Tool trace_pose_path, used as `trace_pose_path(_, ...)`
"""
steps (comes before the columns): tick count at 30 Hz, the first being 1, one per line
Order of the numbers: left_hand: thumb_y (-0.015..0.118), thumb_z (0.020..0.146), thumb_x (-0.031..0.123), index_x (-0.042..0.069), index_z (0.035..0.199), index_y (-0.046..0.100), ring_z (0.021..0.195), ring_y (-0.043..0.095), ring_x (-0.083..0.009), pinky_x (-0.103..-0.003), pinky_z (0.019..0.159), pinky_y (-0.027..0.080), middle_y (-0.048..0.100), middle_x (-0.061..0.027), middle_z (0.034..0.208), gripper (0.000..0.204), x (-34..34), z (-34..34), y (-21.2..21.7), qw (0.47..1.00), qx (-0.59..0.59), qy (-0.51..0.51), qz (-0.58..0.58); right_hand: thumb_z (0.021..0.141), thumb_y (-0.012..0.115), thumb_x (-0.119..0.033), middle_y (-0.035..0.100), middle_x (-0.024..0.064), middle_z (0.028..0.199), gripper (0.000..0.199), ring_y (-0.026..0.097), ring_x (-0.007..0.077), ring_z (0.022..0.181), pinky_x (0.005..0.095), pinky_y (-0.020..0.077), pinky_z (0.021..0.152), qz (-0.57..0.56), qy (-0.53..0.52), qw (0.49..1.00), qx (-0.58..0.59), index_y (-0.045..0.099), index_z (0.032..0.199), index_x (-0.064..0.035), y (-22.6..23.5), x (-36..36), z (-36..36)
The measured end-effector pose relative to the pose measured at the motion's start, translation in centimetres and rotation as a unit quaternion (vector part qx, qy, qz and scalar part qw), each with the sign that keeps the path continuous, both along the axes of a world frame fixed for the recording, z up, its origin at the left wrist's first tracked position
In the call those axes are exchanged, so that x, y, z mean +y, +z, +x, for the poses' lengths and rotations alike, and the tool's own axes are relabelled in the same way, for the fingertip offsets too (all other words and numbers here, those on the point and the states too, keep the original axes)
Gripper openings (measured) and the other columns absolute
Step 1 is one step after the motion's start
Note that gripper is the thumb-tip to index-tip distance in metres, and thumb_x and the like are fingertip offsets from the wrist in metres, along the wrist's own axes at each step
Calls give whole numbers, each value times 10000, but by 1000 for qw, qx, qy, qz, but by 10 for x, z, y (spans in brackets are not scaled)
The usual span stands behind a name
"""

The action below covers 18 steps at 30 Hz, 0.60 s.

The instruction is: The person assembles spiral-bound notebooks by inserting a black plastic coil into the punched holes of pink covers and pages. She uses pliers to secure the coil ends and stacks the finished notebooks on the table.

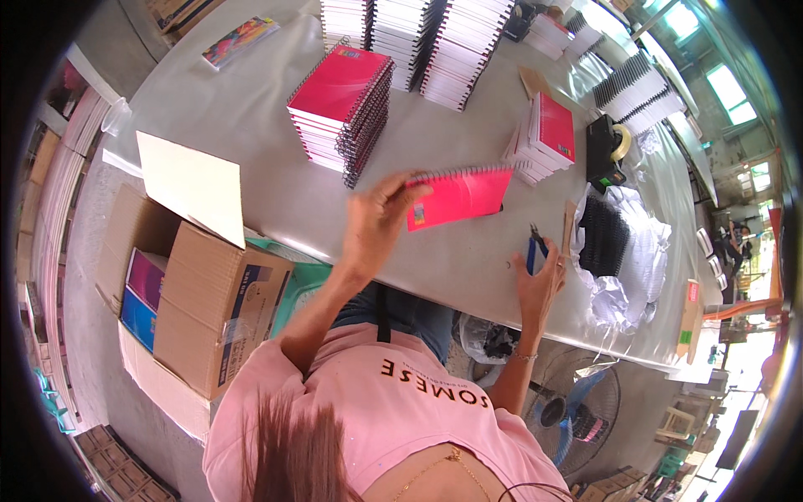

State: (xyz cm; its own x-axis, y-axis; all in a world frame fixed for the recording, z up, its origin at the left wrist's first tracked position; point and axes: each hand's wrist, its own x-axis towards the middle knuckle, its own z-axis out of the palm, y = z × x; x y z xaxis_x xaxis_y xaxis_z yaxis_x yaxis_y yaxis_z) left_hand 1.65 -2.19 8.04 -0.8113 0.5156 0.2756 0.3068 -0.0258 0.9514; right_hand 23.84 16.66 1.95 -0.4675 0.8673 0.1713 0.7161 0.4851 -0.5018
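Observation:
My left hand (378, 219) pinches a red spiral-bound notebook (464, 197) by its left end and holds it tilted above the table, its wire binding along the upper edge. On the right, my right hand (539, 284) has its fingers around the blue handles of small pliers (533, 253), whose dark jaws point away from me over the tabletop. Beyond my left hand stands a stack of red spiral notebooks (345, 84). A smaller pile of red-covered books (552, 134) sits past the notebook in my hand, to the right.
Tall stacks of spiral-bound books (468, 50) stand at the back of the grey table (242, 167). Right of the pliers lie black binding coils (604, 236) on crumpled white wrapping, near a tape dispenser (604, 151). An open carton (205, 305) stands at left; a fan (556, 412) is below right.

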Motion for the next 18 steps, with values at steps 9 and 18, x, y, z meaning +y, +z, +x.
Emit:
trace_pose_path(9, 713, 929, 154, -23, 1059, 608, 756, 556, -46, -192, 637, 447, 637, -36, 838, 243, -20, -87, 78, 968, 87, 166, 169, 933, 629, -420, 509, 144, 1343, 493, 415, 342, 1295, 501, 244, 1121, 116, -44, 992, 8, 565, 1332, -138, -25, 8, 11)
trace_pose_path(18, 746, 902, 230, 11, 954, 616, 809, 529, -79, -229, 746, 429, 615, -23, 859, 260, -21, -140, 26, 942, 140, 276, 127, 932, 635, -382, 504, 152, 1344, 467, 420, 341, 1291, 493, 256, 1120, 128, -49, 991, 10, 568, 1326, -140, -26, 7, 12)
